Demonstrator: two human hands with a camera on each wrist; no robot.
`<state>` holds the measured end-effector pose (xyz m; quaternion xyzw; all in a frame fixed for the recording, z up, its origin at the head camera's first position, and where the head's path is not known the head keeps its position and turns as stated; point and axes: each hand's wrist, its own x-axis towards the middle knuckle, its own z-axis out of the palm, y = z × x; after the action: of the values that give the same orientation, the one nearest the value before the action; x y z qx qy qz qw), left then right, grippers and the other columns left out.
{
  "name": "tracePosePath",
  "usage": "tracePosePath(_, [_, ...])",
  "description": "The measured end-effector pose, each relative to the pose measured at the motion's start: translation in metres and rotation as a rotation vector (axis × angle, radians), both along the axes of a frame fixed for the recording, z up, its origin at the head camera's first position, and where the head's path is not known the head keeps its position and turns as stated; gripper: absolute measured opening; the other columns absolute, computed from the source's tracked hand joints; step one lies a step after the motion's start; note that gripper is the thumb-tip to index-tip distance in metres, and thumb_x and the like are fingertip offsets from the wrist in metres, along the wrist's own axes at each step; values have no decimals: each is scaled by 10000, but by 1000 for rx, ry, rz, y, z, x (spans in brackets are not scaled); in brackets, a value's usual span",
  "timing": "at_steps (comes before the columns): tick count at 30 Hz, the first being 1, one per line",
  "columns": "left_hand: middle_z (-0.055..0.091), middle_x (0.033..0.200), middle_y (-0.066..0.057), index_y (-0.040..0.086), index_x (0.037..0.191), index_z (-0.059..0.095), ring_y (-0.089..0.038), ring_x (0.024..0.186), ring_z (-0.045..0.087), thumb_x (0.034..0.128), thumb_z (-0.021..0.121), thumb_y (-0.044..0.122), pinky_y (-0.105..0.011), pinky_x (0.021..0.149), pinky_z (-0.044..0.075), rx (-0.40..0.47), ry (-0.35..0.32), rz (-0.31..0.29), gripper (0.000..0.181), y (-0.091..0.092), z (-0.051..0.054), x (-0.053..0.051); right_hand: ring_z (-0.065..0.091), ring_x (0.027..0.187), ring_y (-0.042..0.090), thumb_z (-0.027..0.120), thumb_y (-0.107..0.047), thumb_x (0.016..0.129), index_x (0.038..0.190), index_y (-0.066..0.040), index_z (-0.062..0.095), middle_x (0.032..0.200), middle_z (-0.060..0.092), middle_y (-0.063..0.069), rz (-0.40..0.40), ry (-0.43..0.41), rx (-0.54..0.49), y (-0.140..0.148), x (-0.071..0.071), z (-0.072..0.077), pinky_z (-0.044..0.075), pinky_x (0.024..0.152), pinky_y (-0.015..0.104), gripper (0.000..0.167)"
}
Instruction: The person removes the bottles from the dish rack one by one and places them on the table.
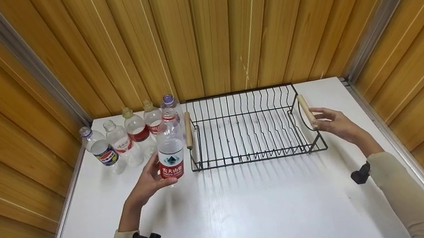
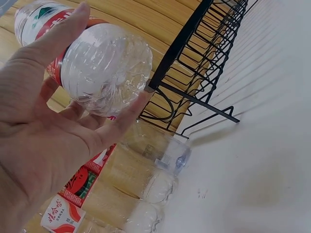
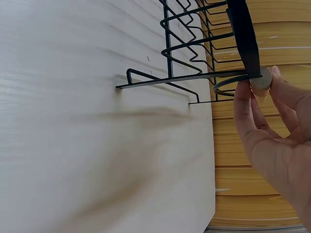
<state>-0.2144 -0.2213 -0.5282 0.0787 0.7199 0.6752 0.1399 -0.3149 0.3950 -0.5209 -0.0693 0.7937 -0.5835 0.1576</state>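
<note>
My left hand (image 1: 148,184) grips a clear plastic bottle (image 1: 172,158) around its lower part, with the red-and-white label facing me. It stands upright in the grasp, with a red ring at its neck. In the left wrist view the base of the bottle (image 2: 107,70) shows above the table, between thumb and fingers. My right hand (image 1: 337,124) pinches the right wooden handle (image 1: 306,110) of a black wire dish rack (image 1: 259,159). The handle's round end (image 3: 261,80) sits between thumb and fingertips in the right wrist view. No bottle is in the rack.
Several plastic bottles stand left of the rack, among them one with a blue label (image 1: 106,155) and one with a purple cap (image 1: 168,99). The rack's left wooden handle (image 1: 188,130) is close behind the held bottle. Wood-patterned walls (image 1: 224,30) enclose the white table (image 1: 250,213).
</note>
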Motion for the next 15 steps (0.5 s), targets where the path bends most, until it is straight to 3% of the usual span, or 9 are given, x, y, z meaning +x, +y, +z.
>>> tracePosePath(6, [272,1671,-88,267,1647,139,-357,1556,254,862,812,89,-525,1186,395,33,-41,27,1049,-3,-1,1,673,1008,47,604,-96,1027,1580,3,299,1188,578,-12,6,-30,-127,1,0,-4,559,927,181,639])
tracePosePath(10, [299,1651,-80,260,1645,151,-333,1535,294,885,778,64,-498,1188,401,57,-53,58,1004,-4,-3,1,679,1000,50,587,-59,1027,1578,18,294,1157,605,-19,8,-30,-166,0,2,-5,562,932,188,629])
tracePosePath(15, [351,1601,-43,260,1629,205,-277,1483,352,897,760,58,-351,1136,460,79,-41,135,941,-7,-3,-1,682,998,56,580,-40,1026,1575,1,320,1128,621,-25,-9,-39,-191,0,2,-6,562,936,190,608])
